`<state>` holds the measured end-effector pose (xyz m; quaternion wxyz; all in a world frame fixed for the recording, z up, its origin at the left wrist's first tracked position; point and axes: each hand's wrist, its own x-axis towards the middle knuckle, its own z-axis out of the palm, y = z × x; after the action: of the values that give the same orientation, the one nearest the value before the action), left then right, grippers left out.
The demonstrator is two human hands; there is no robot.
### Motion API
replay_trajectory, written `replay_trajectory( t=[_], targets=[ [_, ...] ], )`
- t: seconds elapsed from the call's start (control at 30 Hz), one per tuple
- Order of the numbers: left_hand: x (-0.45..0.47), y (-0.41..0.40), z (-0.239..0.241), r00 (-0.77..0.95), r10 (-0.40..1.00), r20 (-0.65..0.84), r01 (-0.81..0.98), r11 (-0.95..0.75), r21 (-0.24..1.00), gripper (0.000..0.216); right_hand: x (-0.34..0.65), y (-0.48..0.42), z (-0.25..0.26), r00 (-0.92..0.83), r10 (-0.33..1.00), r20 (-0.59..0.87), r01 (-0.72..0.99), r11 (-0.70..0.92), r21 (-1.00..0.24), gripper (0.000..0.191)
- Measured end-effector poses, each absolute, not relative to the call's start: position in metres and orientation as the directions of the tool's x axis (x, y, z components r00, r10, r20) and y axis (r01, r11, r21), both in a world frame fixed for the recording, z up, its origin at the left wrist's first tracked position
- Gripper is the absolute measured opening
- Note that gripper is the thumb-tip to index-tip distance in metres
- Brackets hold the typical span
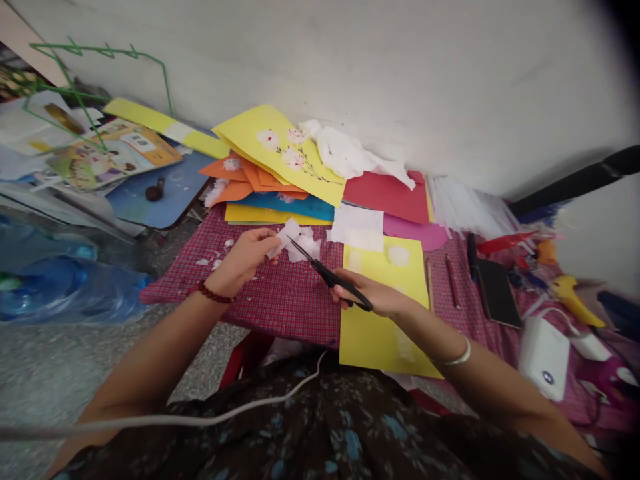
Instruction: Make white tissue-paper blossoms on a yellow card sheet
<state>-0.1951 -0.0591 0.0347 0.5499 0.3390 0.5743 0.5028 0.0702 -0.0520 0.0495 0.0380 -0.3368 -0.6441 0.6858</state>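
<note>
My left hand [253,252] pinches a small piece of thin white paper [285,233] above the checked tablecloth. In my right hand [363,287] is a pair of black-handled scissors [325,272], its blades pointing left at the white paper. The blades look close together. Under and behind the tips lie more white paper pieces [305,245]. A yellow sheet [385,333] rests beneath my right hand and wrist, with a white round patch [399,255] near its top. Just behind it sits a stack of white tissue squares [357,227].
At the back are coloured sheets, topped by a yellow card with flowers [280,150], and crumpled white tissue [345,150]. A phone-like black object [497,292], a pencil [453,281] and a white power bank [545,355] lie right. A white cable [250,405] crosses my lap.
</note>
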Motion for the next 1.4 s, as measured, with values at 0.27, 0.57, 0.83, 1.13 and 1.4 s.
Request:
replay_trajectory(
  t=[0.27, 0.57, 0.83, 1.13, 1.4],
  targets=[
    [-0.184, -0.064, 0.038, -0.094, 0.964, -0.249, -0.108, 0.239, 0.965, 0.014, 0.067, -0.056, 0.044, -0.735, 0.55, -0.396, 0.317, -0.238, -0.918, 0.056],
    [-0.178, -0.064, 0.04, -0.086, 0.951, -0.296, -0.142, 0.282, 0.949, 0.011, 0.067, -0.06, 0.041, -0.714, 0.594, -0.37, 0.288, -0.232, -0.929, 0.054],
    [-0.187, -0.071, 0.033, -0.057, 0.886, -0.46, -0.316, 0.421, 0.85, 0.019, 0.068, -0.056, 0.04, -0.722, 0.583, -0.373, 0.299, -0.223, -0.928, 0.058],
    [-0.198, -0.069, 0.032, -0.275, 0.89, -0.364, -0.385, 0.245, 0.89, 0.019, 0.069, -0.055, 0.041, -0.763, 0.518, -0.387, 0.308, -0.235, -0.922, 0.057],
    [-0.183, -0.067, 0.028, -0.259, 0.931, -0.259, -0.208, 0.208, 0.956, 0.011, 0.059, -0.055, 0.041, -0.734, 0.514, -0.443, 0.372, -0.242, -0.896, 0.059]
  ],
)
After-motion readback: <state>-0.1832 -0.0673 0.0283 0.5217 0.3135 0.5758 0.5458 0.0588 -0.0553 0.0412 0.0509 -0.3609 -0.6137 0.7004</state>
